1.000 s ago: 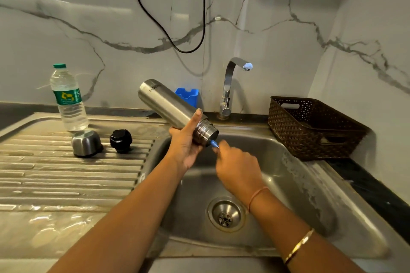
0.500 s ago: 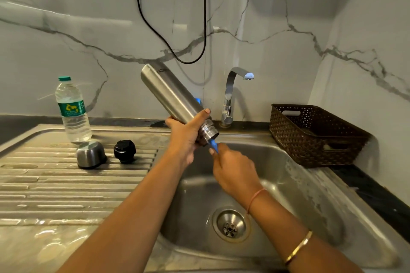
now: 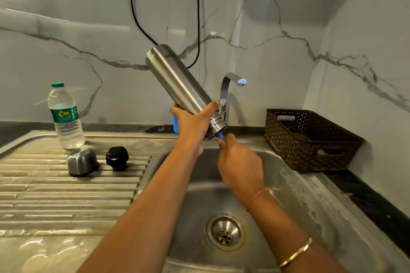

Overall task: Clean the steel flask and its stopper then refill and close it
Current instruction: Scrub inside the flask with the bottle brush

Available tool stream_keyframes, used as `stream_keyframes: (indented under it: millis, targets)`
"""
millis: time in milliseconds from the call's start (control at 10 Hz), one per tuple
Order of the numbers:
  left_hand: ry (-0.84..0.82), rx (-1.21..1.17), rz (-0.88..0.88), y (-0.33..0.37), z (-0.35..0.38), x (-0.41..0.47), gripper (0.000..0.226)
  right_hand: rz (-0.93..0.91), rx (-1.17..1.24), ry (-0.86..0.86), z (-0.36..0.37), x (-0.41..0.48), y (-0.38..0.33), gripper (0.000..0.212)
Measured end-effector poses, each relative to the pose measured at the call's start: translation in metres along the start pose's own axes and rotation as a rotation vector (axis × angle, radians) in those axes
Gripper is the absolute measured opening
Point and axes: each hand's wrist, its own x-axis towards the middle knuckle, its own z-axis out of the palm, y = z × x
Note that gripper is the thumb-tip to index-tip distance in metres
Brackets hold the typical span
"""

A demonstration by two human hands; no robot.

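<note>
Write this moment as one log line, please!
left hand grips steel flask, mouth tilted down over sink | right hand holds blue tool at flask mouth | stopper, cap on drainboard

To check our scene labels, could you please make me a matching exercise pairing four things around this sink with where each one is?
Things:
1 steel flask
2 black stopper
3 water bottle
4 brown basket

Places:
A right of the sink
B gripped by the left hand, mouth tilted down
C upright at the back of the drainboard
D on the drainboard beside the steel cap

Pairs: 1-B; 2-D; 3-C; 4-A
</note>
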Motion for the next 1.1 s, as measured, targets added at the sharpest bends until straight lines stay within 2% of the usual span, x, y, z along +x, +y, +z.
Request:
stream_keyframes:
  millis: [100, 200, 300, 400, 500, 600, 700, 800, 900, 1000, 1100]
  targets:
    - [-0.067, 0.009, -0.01, -0.001, 0.0, 0.0, 0.064, 0.438, 1.186, -0.55, -0.023, 0.008, 0.002, 0.036]
    - [-0.111, -0.067, -0.07, 0.001, -0.005, 0.002, 0.061, 0.601, 1.432, -0.699, -0.034, 0.012, 0.005, 0.033]
    - [-0.074, -0.023, -0.049, -0.001, -0.01, 0.006, 0.065, 0.084, 0.518, -0.244, -0.015, 0.008, 0.005, 0.02]
    - [-0.021, -0.031, -0.06, -0.005, -0.014, 0.008, 0.066, -0.252, -0.269, 0.126, 0.008, 0.001, 0.006, 0.016]
    - [0.011, 0.008, -0.047, -0.007, -0.02, 0.009, 0.067, -0.002, 0.36, -0.196, 0.005, 0.004, -0.012, 0.018]
    - [-0.026, -0.083, -0.103, -0.004, -0.029, 0.012, 0.066, 0.487, 1.45, -0.741, -0.011, 0.014, -0.015, 0.027]
    - [-0.028, -0.057, -0.103, -0.006, -0.03, 0.012, 0.066, 0.407, 1.215, -0.652, -0.007, 0.019, -0.006, 0.03]
    - [-0.003, -0.076, -0.101, -0.011, -0.024, 0.01, 0.069, -0.029, 0.004, -0.057, 0.016, 0.01, 0.001, 0.033]
    - [-0.002, -0.082, -0.104, -0.018, -0.02, 0.009, 0.072, -0.014, -0.034, -0.003, 0.019, 0.003, -0.007, 0.033]
    - [-0.031, -0.027, -0.087, -0.021, -0.022, 0.008, 0.068, 0.536, 1.105, -0.634, 0.0, 0.011, -0.009, 0.039]
    - [-0.08, -0.065, -0.104, -0.02, -0.023, 0.008, 0.065, 0.74, 1.472, -0.776, -0.008, 0.015, -0.005, 0.039]
